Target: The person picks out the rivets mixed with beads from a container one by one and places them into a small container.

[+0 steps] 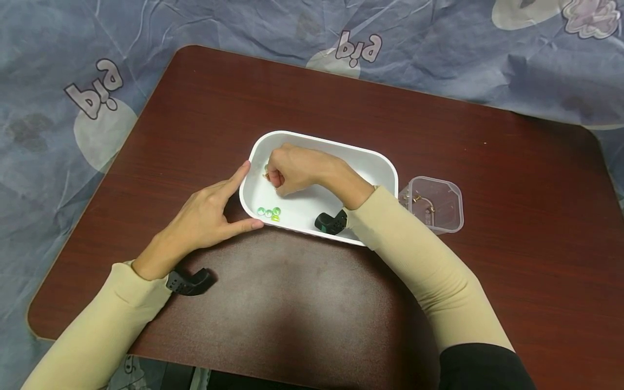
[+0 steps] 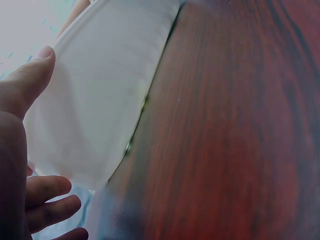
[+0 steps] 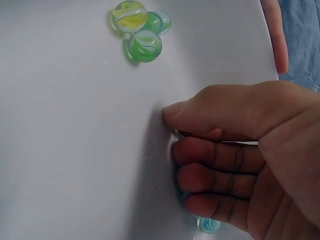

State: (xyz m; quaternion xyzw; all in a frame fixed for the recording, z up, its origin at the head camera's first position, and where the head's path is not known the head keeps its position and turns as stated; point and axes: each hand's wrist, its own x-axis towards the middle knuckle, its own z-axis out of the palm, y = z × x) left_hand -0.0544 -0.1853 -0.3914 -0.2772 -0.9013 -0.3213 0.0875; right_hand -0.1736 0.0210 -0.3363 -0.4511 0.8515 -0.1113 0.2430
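A white tray (image 1: 336, 142) lies on the table. My left hand (image 1: 205, 214) rests at its left end, with fairly straight fingers on the end wall and the thumb on the near rim. Inside the tray, my right hand (image 1: 297, 168) curls its fingers and pinches a small metal piece (image 3: 178, 133), mostly hidden between thumb and fingers. Several glass marbles (image 1: 269, 213) with green and yellow swirls sit in the near left corner; in the right wrist view, a yellow-swirled marble (image 3: 129, 17) touches the group. A bluish marble (image 3: 209, 225) shows below the right fingers.
Right of the tray stands a clear plastic box (image 1: 450, 208) holding small brass-coloured pieces (image 1: 430, 205), one of them curved like a hook. The brown table (image 1: 292, 303) has rounded corners, with blue printed cloth (image 1: 219, 24) beyond its edges. A black band device sits on each wrist.
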